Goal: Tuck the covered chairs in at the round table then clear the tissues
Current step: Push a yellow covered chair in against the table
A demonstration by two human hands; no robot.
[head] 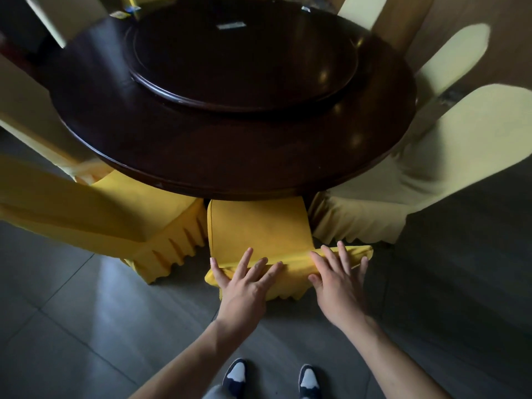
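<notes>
I am looking down at a dark round tabletop [230,145] with a raised round turntable [244,59] on its far half. Directly near me stands a yellow covered chair [259,231], its seat partly pushed under the tabletop's near edge and its back top edge closest to me.

My left hand [244,283] lies flat on the left part of that back edge, fingers spread and straight, pressing on the fabric without curling round it. My right hand [336,280] lies the same way on the right part of the edge, fingers straight and fanned out. So neither grip is closed on anything; both palms rest open on the chair, which sits just beyond and under my fingers.

To the left is a second yellow covered chair [121,214], its seat partly under the tabletop. To the right is a pale cream covered chair [417,180], also drawn in. More pale chairs [454,56] ring the far side. My two shoes [309,380] stand on the grey tiled floor [72,312] below.
</notes>
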